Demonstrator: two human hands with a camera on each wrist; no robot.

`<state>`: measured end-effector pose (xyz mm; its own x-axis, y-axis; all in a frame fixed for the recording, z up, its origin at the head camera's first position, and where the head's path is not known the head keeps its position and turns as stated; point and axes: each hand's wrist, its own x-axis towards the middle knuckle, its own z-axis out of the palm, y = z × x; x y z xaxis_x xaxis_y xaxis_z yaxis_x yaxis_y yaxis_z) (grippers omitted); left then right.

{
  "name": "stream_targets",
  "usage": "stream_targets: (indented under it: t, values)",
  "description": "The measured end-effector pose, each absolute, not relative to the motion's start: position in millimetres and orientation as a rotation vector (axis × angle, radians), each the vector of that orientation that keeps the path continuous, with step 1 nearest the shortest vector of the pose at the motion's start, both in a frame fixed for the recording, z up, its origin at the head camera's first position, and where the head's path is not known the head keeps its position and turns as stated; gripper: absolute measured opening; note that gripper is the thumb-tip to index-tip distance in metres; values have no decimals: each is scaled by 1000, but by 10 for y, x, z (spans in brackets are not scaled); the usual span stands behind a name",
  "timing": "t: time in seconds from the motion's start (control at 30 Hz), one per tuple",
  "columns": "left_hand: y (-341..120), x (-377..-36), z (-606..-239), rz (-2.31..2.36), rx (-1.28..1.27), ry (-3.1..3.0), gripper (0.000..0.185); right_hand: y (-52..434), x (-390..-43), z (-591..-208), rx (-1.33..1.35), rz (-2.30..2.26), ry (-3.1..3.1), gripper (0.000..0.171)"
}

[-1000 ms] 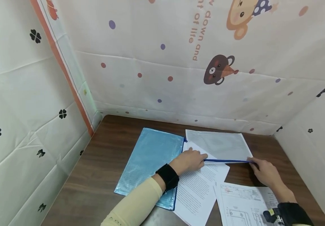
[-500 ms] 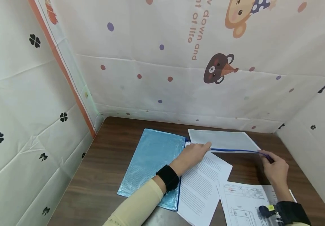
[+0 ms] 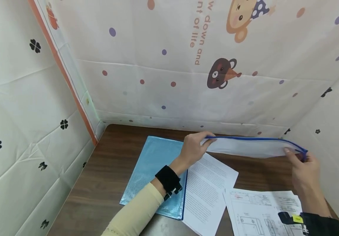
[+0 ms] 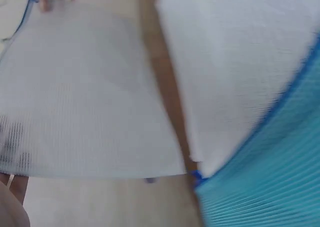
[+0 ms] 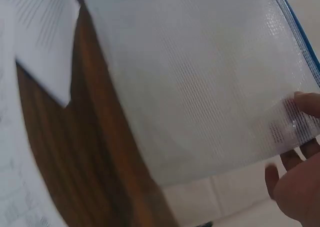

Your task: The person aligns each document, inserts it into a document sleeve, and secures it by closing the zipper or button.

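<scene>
A white mesh zip pouch (image 3: pixel 249 148) with a blue zip edge hangs in the air above the brown table (image 3: pixel 113 164), lifted at both ends. My left hand (image 3: pixel 195 147) pinches its left end, and my right hand (image 3: pixel 300 160) pinches its right corner by the zip. The right wrist view shows the pouch (image 5: pixel 200 82) from below with fingertips (image 5: pixel 305 104) pressed on its corner. In the left wrist view the pouch (image 4: pixel 85 102) fills the left half, blurred. A blue mesh pouch (image 3: pixel 154 170) lies flat on the table under my left forearm.
A printed text sheet (image 3: pixel 208 193) lies beside the blue pouch, and a sheet with technical drawings (image 3: pixel 261 213) lies at the front right. Patterned fabric walls (image 3: pixel 187 65) close in the table at the back and on both sides.
Both hands have raised the white pouch off the table, from lying flat to held up in the air. The right hand moved up and right, the left hand up and slightly left.
</scene>
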<state>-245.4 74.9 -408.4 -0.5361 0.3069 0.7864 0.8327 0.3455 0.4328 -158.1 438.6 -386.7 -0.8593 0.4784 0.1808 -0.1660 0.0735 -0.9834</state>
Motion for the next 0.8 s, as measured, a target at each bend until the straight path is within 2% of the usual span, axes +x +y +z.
stream_targets:
  t: [0.17,0.27,0.37,0.63,0.8]
  values:
    - [593,-2403,-3798,-1468,-950,-1860,13,4151,-1480,-3611,-97,1930,-1721,19]
    - [453,-2325,-3709,-1691,-860,-1818,12,3964,-1401,-3522,52,1891,-1742,35]
    - [276,-2231,-3664,-1752,-774,-1844,12,3761,-1338,-3458,144,1828,-1773,43]
    - [-303,-2020,-3561,-1708,-733,-1832,9,3277,-1279,-3343,436,1787,-1741,35]
    - [-572,-1942,-3498,-1708,-697,-1809,10,3036,-1292,-3303,424,1763,-1763,33]
